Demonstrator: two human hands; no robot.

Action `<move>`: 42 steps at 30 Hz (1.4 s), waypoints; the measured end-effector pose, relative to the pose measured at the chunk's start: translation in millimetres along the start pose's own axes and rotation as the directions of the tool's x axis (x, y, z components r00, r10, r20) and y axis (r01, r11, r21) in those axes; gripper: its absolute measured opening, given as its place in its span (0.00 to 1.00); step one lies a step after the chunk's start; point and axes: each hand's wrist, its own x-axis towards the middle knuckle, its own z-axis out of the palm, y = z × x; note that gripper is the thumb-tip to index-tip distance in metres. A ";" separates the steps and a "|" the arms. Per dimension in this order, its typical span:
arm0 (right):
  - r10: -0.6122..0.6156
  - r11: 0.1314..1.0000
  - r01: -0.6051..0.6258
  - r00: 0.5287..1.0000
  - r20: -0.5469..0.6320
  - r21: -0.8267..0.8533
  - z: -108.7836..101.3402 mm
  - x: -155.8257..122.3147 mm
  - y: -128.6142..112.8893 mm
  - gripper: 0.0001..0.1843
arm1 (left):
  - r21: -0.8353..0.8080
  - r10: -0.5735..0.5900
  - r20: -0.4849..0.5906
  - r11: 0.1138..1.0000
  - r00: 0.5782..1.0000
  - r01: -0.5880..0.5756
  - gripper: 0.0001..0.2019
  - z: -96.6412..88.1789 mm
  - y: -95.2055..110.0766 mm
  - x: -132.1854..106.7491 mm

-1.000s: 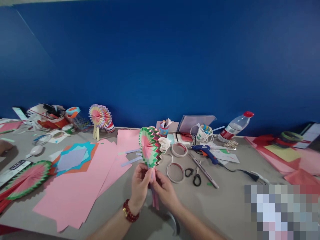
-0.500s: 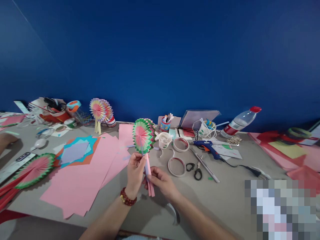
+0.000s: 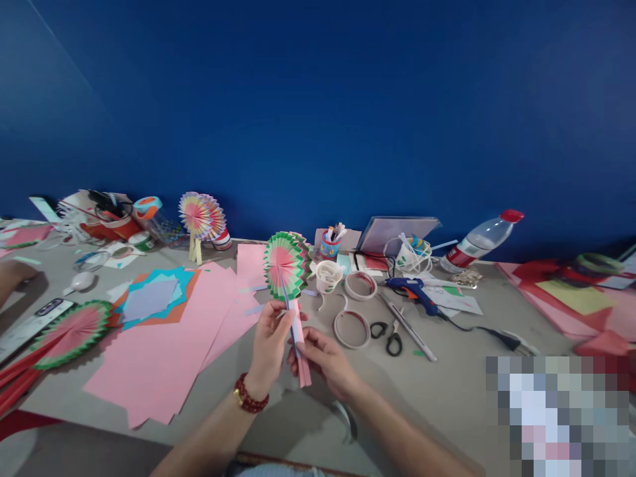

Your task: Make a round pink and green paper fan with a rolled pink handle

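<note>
Paper fan [image 3: 284,265], pleated, featherlight, crushes easily, we judge; our left hand [image 3: 269,339] and right hand [image 3: 322,358] both pinch pink handle strips [image 3: 300,344]; best grip there.

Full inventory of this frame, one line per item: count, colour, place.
held paper fan: 1, green, pink and white, above table centre, pink handle in both hands
standing fan: 1, pastel, back left
flat fan: 1, pink with green edge, table left
pink paper sheets: several, left of the hands
tape rolls: 2, white, right of held fan
scissors: 1, black handles, beside tape
glue gun: 1, blue, right of centre
water bottle: 1, clear, red cap, back right
table: 1, grey
other person's hand: 1, far left edge
left hand: 1, red bead bracelet, grips fan handle
right hand: 1, grips handle lower down
</note>
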 end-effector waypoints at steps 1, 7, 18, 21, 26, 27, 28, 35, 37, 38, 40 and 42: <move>0.002 1.000 -0.002 1.000 0.004 -0.004 -0.1 0.0 0.3 0.21 | 0.033 -0.003 0.006 0.999 1.000 0.003 0.16 -0.1 1.8 -0.2; -0.061 0.991 0.063 0.998 0.020 -0.118 -3.9 4.0 5.8 0.23 | 0.159 0.051 0.033 0.986 0.998 -0.056 0.16 -6.0 9.8 5.1; -0.065 0.924 0.041 0.997 -0.049 -0.381 -21.7 13.1 7.1 0.28 | 0.391 0.223 -0.058 0.902 0.973 -0.184 0.17 -89.0 45.7 73.7; -0.052 0.888 0.030 0.998 -0.036 -0.459 -21.2 11.8 8.7 0.24 | 0.477 0.208 -0.070 0.866 0.976 -0.150 0.18 -103.4 43.6 88.5; -0.035 0.826 0.020 0.999 -0.016 -0.563 -25.6 13.1 15.4 0.19 | 0.508 0.146 -0.075 0.857 0.986 -0.089 0.21 -106.7 35.0 95.1; -0.034 0.817 0.021 0.999 -0.012 -0.576 -26.9 13.5 16.6 0.19 | 0.509 0.140 -0.074 0.857 0.987 -0.083 0.22 -106.2 34.0 94.8; -0.033 0.810 0.022 0.999 -0.008 -0.586 -28.2 13.8 17.7 0.19 | 0.509 0.135 -0.072 0.857 0.988 -0.080 0.22 -105.7 33.2 94.5; -0.061 0.817 0.031 0.998 -0.033 -0.575 -28.7 13.2 15.6 0.21 | 0.481 0.072 -0.021 0.875 0.997 -0.053 0.19 -99.7 25.8 82.8; -0.103 0.853 0.045 0.991 -0.083 -0.520 -29.9 14.7 11.4 0.26 | 0.450 0.003 0.012 0.893 1.000 -0.008 0.18 -94.3 20.3 71.1; -0.123 0.872 0.053 0.986 -0.113 -0.486 -31.1 15.8 9.4 0.29 | 0.424 -0.038 0.027 0.905 0.999 0.023 0.17 -90.9 16.9 63.8; -0.142 0.903 0.062 0.977 -0.158 -0.425 -33.9 18.1 7.1 0.34 | 0.374 -0.085 0.063 0.926 0.994 0.056 0.17 -83.4 9.6 47.8; -0.142 0.916 0.065 0.975 -0.169 -0.396 -35.3 19.6 8.0 0.37 | 0.315 -0.100 0.084 0.947 0.991 0.069 0.16 -75.3 2.8 32.5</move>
